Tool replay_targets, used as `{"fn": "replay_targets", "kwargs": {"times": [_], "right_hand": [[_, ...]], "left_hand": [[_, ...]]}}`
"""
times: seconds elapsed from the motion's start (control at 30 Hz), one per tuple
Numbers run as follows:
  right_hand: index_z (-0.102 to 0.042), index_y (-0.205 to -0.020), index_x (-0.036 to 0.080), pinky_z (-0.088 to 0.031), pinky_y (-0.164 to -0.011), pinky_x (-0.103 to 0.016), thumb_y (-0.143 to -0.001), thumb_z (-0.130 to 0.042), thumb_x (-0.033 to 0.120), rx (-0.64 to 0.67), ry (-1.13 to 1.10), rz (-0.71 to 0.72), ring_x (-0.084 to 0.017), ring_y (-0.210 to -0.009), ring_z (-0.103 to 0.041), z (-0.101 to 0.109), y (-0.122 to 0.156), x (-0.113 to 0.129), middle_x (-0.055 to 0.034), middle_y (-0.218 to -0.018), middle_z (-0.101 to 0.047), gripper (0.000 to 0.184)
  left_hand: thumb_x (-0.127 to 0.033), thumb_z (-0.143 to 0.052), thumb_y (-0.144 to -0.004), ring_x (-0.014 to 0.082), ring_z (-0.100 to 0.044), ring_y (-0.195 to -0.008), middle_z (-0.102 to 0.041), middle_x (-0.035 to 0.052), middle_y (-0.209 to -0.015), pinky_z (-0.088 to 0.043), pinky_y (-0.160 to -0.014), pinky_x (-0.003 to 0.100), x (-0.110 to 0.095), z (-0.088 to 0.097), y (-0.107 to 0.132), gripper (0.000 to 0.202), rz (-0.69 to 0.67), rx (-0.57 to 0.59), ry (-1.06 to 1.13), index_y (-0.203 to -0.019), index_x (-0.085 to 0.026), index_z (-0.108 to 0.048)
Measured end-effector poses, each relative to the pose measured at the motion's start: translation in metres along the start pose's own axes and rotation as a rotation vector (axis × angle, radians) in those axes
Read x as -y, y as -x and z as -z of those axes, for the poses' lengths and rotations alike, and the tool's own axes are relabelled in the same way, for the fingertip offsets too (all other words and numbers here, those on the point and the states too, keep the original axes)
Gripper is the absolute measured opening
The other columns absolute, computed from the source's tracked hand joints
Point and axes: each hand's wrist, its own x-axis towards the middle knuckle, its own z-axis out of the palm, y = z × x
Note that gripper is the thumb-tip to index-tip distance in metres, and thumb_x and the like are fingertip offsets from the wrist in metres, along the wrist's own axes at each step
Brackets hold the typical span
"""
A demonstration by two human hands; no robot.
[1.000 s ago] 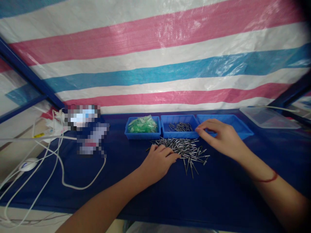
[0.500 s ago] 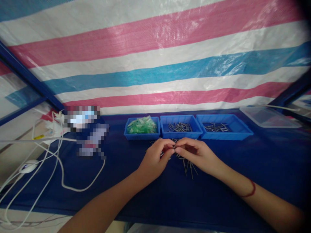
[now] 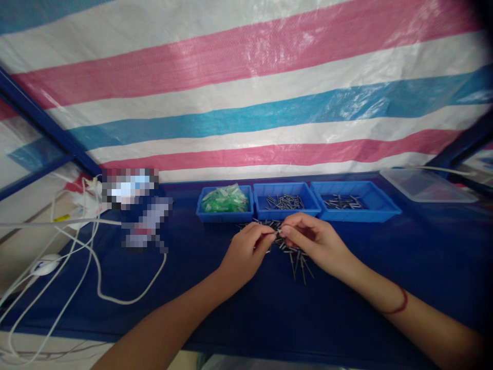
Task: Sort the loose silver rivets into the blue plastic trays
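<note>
My left hand (image 3: 246, 252) and my right hand (image 3: 314, 241) meet fingertip to fingertip over a loose heap of small metal pins (image 3: 298, 257) on the blue table (image 3: 269, 308). Both hands are pinched closed on a small metal pin held between them. Behind the heap stand three blue trays in a row. The left tray (image 3: 225, 213) holds green plastic pieces. The middle tray (image 3: 287, 210) and the right tray (image 3: 358, 213) each hold several metal pins.
White cables (image 3: 96, 272) loop over the table's left side, near a blurred-out object (image 3: 142, 210). A clear plastic lid (image 3: 427, 186) lies at the back right. A striped pink, white and blue tarp (image 3: 246, 92) hangs behind the table.
My right hand came back from the middle tray to the heap. Both hands now pinch together over the pins, slightly higher than half a second ago.
</note>
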Motion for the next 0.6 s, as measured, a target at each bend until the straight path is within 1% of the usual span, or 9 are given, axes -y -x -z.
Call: {"fn": "replay_targets", "kwargs": {"times": [0.1,0.23,0.37,0.47,0.6], "right_hand": [[-0.062,-0.081,0.019,-0.045,-0.056,-0.024,-0.079,-0.066,0.038,0.009,-0.031,-0.034,-0.01,-0.06,-0.054,-0.0019,-0.0003,0.0,0.0002,-0.069,-0.059,0.02],[-0.061,-0.081,0.018,-0.047,-0.055,-0.024,-0.074,-0.07,0.041,0.068,-0.121,-0.11,-0.01,-0.059,-0.056,-0.0074,0.0001,-0.0012,0.0002,-0.07,-0.06,0.026],[-0.058,-0.083,0.018,-0.047,-0.052,-0.024,-0.073,-0.071,0.042,0.134,-0.183,-0.154,-0.01,-0.054,-0.056,-0.01,0.0003,0.0,0.0021,-0.064,-0.059,0.029],[-0.06,-0.087,0.017,-0.047,-0.052,-0.024,-0.078,-0.065,0.044,0.178,-0.147,-0.143,-0.01,-0.055,-0.056,-0.0082,0.0007,0.0018,0.0014,-0.063,-0.06,0.029],[-0.065,-0.085,0.017,-0.047,-0.056,-0.025,-0.082,-0.061,0.045,0.225,-0.041,-0.108,-0.011,-0.058,-0.057,-0.0056,0.0013,0.0017,-0.0006,-0.064,-0.061,0.029]], "left_hand": [[-0.028,-0.052,-0.091,0.0139,-0.058,-0.08,-0.063,0.0037,-0.087,-0.045,-0.072,0.024,-0.0021,0.0015,-0.0008,0.015,0.033,-0.057,0.047,-0.09,-0.017,-0.063],[-0.027,-0.057,-0.087,0.0117,-0.058,-0.073,-0.062,0.0037,-0.088,-0.046,-0.066,0.022,-0.0051,0.0003,-0.0014,0.012,0.091,-0.107,0.17,-0.087,-0.016,-0.062],[-0.026,-0.057,-0.087,0.011,-0.058,-0.072,-0.061,0.0034,-0.087,-0.046,-0.064,0.021,-0.0079,-0.0017,-0.001,0.012,0.117,-0.096,0.256,-0.085,-0.015,-0.061],[-0.026,-0.055,-0.088,0.011,-0.058,-0.074,-0.061,0.0033,-0.087,-0.046,-0.064,0.021,-0.0095,-0.0016,-0.0005,0.012,0.104,-0.081,0.257,-0.087,-0.015,-0.062],[-0.025,-0.056,-0.088,0.0108,-0.057,-0.074,-0.06,0.004,-0.088,-0.046,-0.064,0.02,-0.0105,-0.0001,-0.0007,0.012,0.073,-0.08,0.259,-0.086,-0.015,-0.062]]}}
